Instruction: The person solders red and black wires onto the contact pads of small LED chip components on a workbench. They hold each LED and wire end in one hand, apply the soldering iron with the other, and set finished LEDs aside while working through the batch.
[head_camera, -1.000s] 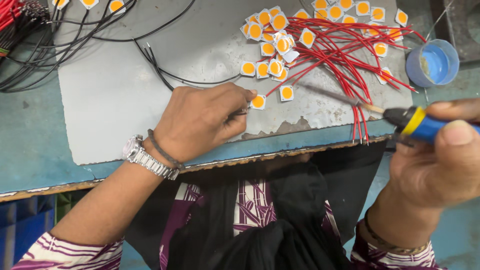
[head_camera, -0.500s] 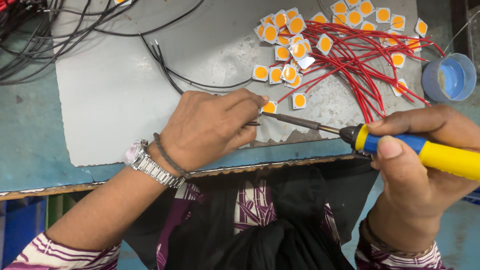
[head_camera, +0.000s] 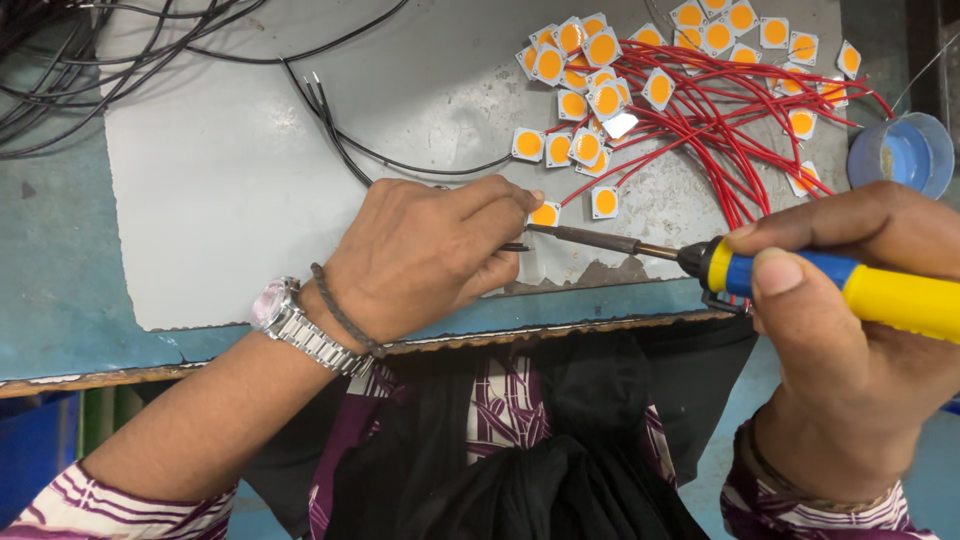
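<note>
Head view is showing a person sitting at a blue table with a grey sheet lying on it. The left hand is resting on the sheet, with its fingers curled down and pinching a small square chip that has a round orange middle. The chip is lying flat on the sheet, near the front edge, right at the fingertips. The right hand is gripping a soldering iron with a yellow and blue handle, fingers wrapped tight around it. The iron's thin metal tip is pointing left and reaching the spot beside the chip, just under the left fingers. A silver watch and a dark band are sitting on the left wrist. More orange chips are lying in a pile farther back, mixed with red wires. Black wires are trailing across the sheet on the left. A small blue tub is standing at the right, behind the right hand.
</note>
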